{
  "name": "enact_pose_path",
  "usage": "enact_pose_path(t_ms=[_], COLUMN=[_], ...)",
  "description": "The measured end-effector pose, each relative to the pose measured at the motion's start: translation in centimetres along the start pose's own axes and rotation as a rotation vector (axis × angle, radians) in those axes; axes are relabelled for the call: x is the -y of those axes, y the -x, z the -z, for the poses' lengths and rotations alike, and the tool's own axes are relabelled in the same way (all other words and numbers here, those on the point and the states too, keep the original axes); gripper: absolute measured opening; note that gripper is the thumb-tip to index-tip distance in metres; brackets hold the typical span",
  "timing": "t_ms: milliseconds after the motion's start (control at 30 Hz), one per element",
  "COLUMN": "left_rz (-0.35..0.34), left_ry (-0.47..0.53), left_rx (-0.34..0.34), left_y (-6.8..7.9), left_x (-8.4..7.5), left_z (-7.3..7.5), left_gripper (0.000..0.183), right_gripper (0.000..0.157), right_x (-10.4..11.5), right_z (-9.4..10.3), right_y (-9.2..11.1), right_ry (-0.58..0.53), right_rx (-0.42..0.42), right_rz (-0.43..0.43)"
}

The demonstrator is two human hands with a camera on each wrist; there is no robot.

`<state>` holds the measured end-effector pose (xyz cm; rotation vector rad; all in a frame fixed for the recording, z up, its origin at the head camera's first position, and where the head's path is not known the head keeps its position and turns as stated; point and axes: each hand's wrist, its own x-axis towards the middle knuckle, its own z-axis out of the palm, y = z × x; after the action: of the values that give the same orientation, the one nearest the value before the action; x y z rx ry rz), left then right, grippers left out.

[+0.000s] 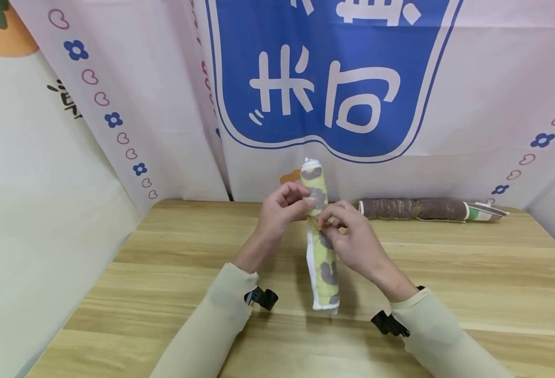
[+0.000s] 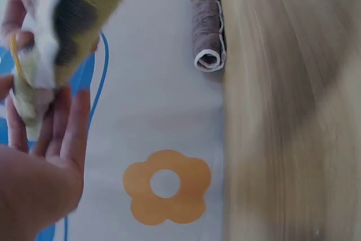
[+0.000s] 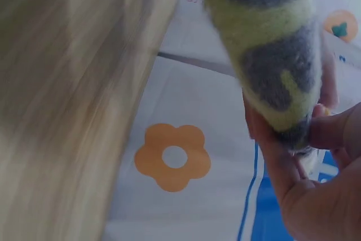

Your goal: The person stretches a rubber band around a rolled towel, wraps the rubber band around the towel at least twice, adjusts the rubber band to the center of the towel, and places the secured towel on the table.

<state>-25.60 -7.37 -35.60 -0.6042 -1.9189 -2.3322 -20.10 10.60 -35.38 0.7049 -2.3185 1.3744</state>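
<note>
A rolled towel (image 1: 325, 257), yellow with grey patches and a white edge, stands tilted above the table between both hands. My left hand (image 1: 288, 205) holds its upper half from the left, with the fingers curled about it. From the right, my right hand (image 1: 350, 231) has its thumb and fingertips at the middle of the roll. A thin yellow rubber band (image 2: 17, 57) shows at its fingertips in the left wrist view. Close up in the right wrist view, the towel (image 3: 276, 66) partly hides the fingers of the right hand (image 3: 321, 196).
On the wooden table (image 1: 164, 283), a brown rolled towel (image 1: 395, 208) with a yellow band lies along the back edge at right. A printed cloth (image 1: 178, 105) with a blue sign hangs behind the table.
</note>
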Motion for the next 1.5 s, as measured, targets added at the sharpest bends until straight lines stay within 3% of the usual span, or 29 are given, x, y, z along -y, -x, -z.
enact_pose_path(t_ms=[100,200,300,400,500,600,667,733,800,1000,1133,1200,1300,1400,1500], left_rz=[0.032,0.022,-0.008,-0.051,-0.082,-0.090,-0.092,-0.091,-0.079,0.053,0.083,0.051,-0.018,-0.072,-0.079], left_ry=[0.048,0.018,-0.062,-0.150,-0.191,-0.196,-0.187,-0.176,-0.135,0.039,-0.014,-0.091,-0.219,-0.301,-0.315], left_rx=[0.035,-0.005,-0.077,-0.133,-0.171,-0.203,-0.208,-0.195,-0.162,-0.044,-0.054,-0.094,-0.158,-0.211,-0.247], left_y=[-0.1,-0.1,0.1,0.5,0.7,0.7,0.8,0.8,0.6,0.0,0.1,0.2,0.6,0.9,1.1], left_x=[0.2,0.3,0.2,-0.1,-0.4,-0.8,-0.9,-0.8,-0.6,-0.1,-0.1,-0.1,-0.3,-0.6,-0.8], left_z=[0.2,0.1,-0.2,-0.9,-1.6,-1.9,-1.9,-1.8,-1.5,-0.5,-0.2,-0.4,-1.0,-1.8,-2.1], left_gripper=[0.019,0.022,0.023,0.020,0.018,0.018,0.018,0.018,0.017,0.013,0.020,0.023,0.026,0.025,0.025], right_gripper=[0.019,0.009,0.021,0.037,0.035,0.024,0.022,0.021,0.022,0.019,0.009,0.011,0.028,0.039,0.030], right_x=[-0.1,0.0,0.2,0.3,0.3,0.3,0.3,0.2,0.1,0.0,0.1,0.1,0.3,0.4,0.4], right_z=[0.5,0.6,0.2,-0.5,-1.2,-1.5,-1.5,-1.3,-1.0,0.1,0.1,-0.1,-0.7,-1.5,-2.0], right_y=[-0.2,-0.3,-0.2,0.0,0.3,0.4,0.4,0.4,0.3,0.0,-0.1,-0.1,0.1,0.4,0.8], right_ry=[-0.122,-0.167,-0.061,0.138,0.312,0.390,0.398,0.357,0.267,-0.127,-0.232,-0.167,0.050,0.273,0.383], right_rx=[0.061,0.109,0.132,0.093,-0.006,-0.075,-0.091,-0.089,-0.082,0.000,0.074,0.091,0.093,0.029,-0.045], right_rz=[-0.121,-0.246,-0.300,-0.224,-0.062,0.116,0.189,0.206,0.170,-0.028,-0.195,-0.237,-0.221,-0.103,0.056])
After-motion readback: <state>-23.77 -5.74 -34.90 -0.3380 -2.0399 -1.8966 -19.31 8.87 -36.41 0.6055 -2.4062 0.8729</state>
